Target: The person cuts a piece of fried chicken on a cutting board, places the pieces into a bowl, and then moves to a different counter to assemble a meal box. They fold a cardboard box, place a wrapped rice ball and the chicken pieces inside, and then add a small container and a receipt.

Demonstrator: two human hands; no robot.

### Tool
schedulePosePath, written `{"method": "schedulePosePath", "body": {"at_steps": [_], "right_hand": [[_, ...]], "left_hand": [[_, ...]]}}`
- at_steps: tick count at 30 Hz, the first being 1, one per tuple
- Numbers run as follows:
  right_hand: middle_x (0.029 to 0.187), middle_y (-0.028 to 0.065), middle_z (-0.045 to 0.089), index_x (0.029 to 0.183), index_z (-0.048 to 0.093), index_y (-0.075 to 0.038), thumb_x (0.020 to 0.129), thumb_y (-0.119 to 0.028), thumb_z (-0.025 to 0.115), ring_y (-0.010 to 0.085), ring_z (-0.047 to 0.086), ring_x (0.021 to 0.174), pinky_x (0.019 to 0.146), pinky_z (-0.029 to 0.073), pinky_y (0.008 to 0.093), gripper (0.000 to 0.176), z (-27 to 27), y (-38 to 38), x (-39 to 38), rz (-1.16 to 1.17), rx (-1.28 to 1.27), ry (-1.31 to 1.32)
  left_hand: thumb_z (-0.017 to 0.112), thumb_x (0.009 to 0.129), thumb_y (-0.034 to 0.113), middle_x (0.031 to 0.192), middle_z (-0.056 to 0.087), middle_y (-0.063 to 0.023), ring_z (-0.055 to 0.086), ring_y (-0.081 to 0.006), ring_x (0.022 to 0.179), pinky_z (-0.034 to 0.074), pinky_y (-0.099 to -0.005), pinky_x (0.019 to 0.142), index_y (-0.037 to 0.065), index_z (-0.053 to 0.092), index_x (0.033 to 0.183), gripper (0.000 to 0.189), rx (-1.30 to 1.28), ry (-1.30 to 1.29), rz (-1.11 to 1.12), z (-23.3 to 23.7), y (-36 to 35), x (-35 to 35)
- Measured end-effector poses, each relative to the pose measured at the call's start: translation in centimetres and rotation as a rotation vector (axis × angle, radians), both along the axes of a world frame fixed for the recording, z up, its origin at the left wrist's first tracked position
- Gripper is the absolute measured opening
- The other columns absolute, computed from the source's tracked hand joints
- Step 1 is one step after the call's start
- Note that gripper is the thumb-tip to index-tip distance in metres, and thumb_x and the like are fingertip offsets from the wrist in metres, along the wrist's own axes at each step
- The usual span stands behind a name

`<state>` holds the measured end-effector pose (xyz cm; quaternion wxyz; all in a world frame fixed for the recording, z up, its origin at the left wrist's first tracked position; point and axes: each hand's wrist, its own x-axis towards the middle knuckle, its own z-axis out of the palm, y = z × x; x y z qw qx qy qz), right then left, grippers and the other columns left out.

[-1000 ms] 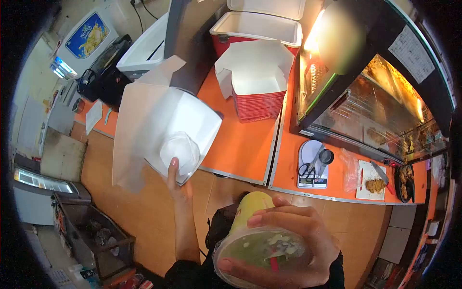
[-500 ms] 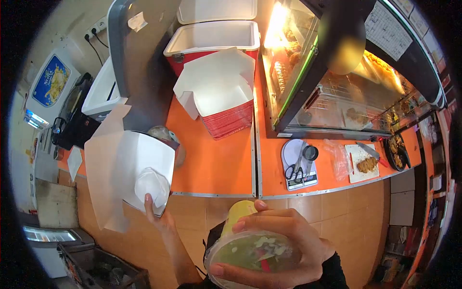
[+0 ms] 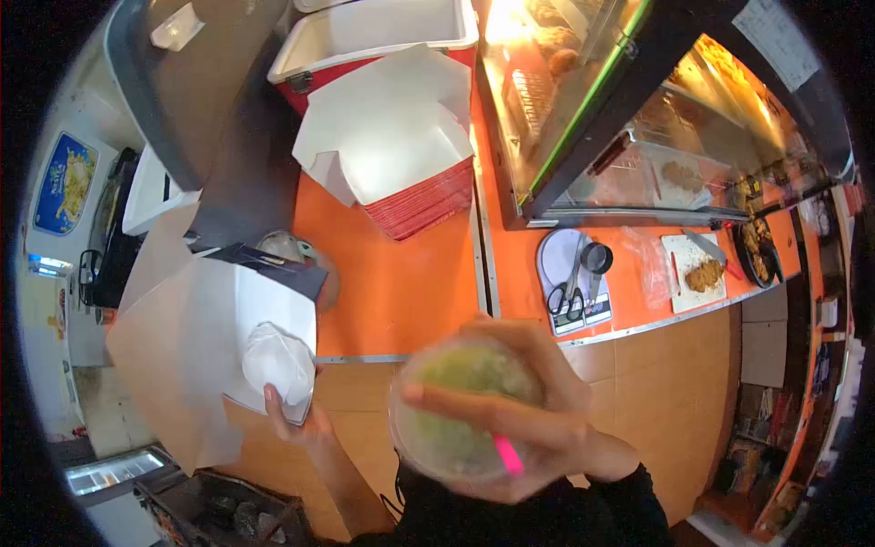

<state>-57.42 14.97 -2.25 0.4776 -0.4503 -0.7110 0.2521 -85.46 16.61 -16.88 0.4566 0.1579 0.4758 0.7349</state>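
Note:
My left hand (image 3: 301,421) grips the near edge of an open cardboard takeaway box (image 3: 283,305), white inside, with its lid folded out to the left. A rounded bundle in white paper (image 3: 281,363) sits in the box under my thumb; its contents are hidden. In front of my body, my right hand (image 3: 547,410) is closed around a plastic drink cup (image 3: 433,447) with a clear top. Pale green drink shows through it, and a bright pink straw (image 3: 509,456) is at its near side. Motion blurs this cup and hand.
Stacked red takeaway boxes (image 3: 424,201) stand on the orange counter (image 3: 392,301), before a red cooler (image 3: 287,87). To the right are a kitchen scale (image 3: 556,264) with scissors (image 3: 570,296), a cutting board (image 3: 684,296) with fried chicken (image 3: 705,275), and a lit display cabinet (image 3: 583,150).
My right hand has lifted the drink cup, turning its top more towards me. The box in my left hand sits slightly lower and further left in view. The camera view has shifted.

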Motion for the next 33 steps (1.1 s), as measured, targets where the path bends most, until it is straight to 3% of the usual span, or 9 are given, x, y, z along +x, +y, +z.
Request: {"method": "schedulePosePath", "body": {"at_steps": [5, 9, 10, 18, 22, 24, 26, 29, 33], "right_hand": [[0.129, 0.0222, 0.049, 0.127, 0.059, -0.011, 0.063, -0.02, 0.085, 0.0397, 0.055, 0.119, 0.096, 0.05, 0.0436, 0.069, -13.6, 1.9, -1.2, -0.132, -0.042, 0.039], [0.13, 0.0211, 0.049, 0.128, 0.058, -0.012, 0.067, -0.023, 0.085, 0.0389, 0.056, 0.117, 0.096, 0.051, 0.0444, 0.068, -22.8, 4.2, -2.6, -0.21, -0.015, 0.029], [0.131, 0.0226, 0.047, 0.13, 0.055, -0.012, 0.065, -0.023, 0.085, 0.0407, 0.054, 0.118, 0.097, 0.049, 0.0458, 0.072, -23.8, 4.8, -2.7, -0.208, -0.005, 0.032], [0.132, 0.0231, 0.047, 0.138, 0.046, -0.01, 0.065, -0.033, 0.085, 0.0417, 0.051, 0.122, 0.103, 0.043, 0.0482, 0.085, -23.7, 5.2, -0.5, -0.234, -0.016, -0.076], [0.126, 0.022, 0.052, 0.14, 0.043, -0.005, 0.07, -0.031, 0.081, 0.0382, 0.053, 0.117, 0.099, 0.041, 0.0497, 0.084, -22.9, -2.2, 9.9, -0.393, -0.077, 0.0], [0.108, 0.0211, 0.053, 0.122, 0.05, 0.001, 0.083, -0.02, 0.07, 0.0367, 0.054, 0.098, 0.088, 0.042, 0.047, 0.049, -24.5, -6.6, 16.8, -0.905, -0.18, 0.162], [0.106, 0.0185, 0.054, 0.116, 0.05, 0.001, 0.083, -0.022, 0.071, 0.0368, 0.054, 0.1, 0.086, 0.045, 0.0469, 0.045, -29.8, -10.5, 25.4, -1.555, -0.192, -0.143], [0.105, 0.0204, 0.054, 0.108, 0.057, 0.001, 0.079, -0.023, 0.074, 0.0384, 0.052, 0.105, 0.086, 0.045, 0.0466, 0.041, -32.0, -12.1, 32.4, -1.671, -0.231, -0.24], [0.088, 0.016, 0.066, 0.063, 0.064, 0.003, 0.081, -0.018, 0.074, 0.028, 0.061, 0.089, 0.085, 0.048, 0.0382, 0.029, -32.7, -12.1, 39.1, -1.165, -0.511, 0.012]], "left_hand": [[0.065, 0.088, 0.037, 0.133, 0.049, -0.0234, 0.058, -0.0373, 0.111, 0.058, -0.0499, 0.079, 0.0, 0.04, 0.141, 0.07, 0.102, 0.011, -0.031, -2.0, 0.5, -2.5], [0.064, 0.087, 0.034, 0.134, 0.052, -0.0225, 0.056, -0.0389, 0.117, 0.053, -0.0468, 0.089, -0.002, 0.048, 0.135, 0.063, -0.05, 0.411, 0.063, -12.1, 2.3, -10.3], [0.062, 0.088, 0.034, 0.133, 0.052, -0.0238, 0.057, -0.0418, 0.114, 0.055, -0.0482, 0.087, 0.003, 0.049, 0.136, 0.059, 0.09, 0.325, 0.011, -7.3, 2.2, -5.5], [0.053, 0.095, 0.012, 0.131, 0.049, -0.0273, 0.06, -0.0503, 0.102, 0.06, -0.0513, 0.078, 0.009, 0.052, 0.133, 0.038, 0.544, 0.737, -0.364, -1.4, 0.8, 6.4], [0.061, 0.091, 0.011, 0.137, 0.046, -0.0266, 0.06, -0.036, 0.113, 0.053, -0.0435, 0.097, -0.003, 0.045, 0.133, 0.047, 0.487, 1.211, -0.358, -2.2, -1.9, 11.6], [0.063, 0.087, -0.003, 0.136, 0.047, -0.0238, 0.058, -0.0311, 0.116, 0.051, -0.0436, 0.099, -0.001, 0.046, 0.132, 0.048, 0.382, 0.889, -0.538, -4.4, -2.9, 13.6], [0.067, 0.084, -0.002, 0.139, 0.047, -0.0197, 0.05, -0.028, 0.126, 0.042, -0.043, 0.107, 0.002, 0.041, 0.139, 0.061, -0.022, 0.093, -0.804, -3.9, -3.0, 17.1], [0.069, 0.082, 0.0, 0.14, 0.046, -0.0157, 0.045, -0.0283, 0.13, 0.039, -0.0425, 0.109, 0.006, 0.032, 0.147, 0.075, -0.192, -0.07, -0.925, -4.3, -4.2, 24.6], [0.071, 0.079, -0.003, 0.142, 0.041, -0.0131, 0.042, -0.0276, 0.132, 0.037, -0.0414, 0.109, 0.011, 0.018, 0.153, 0.092, -0.168, 0.146, -1.065, -6.7, -6.9, 30.8]]}}
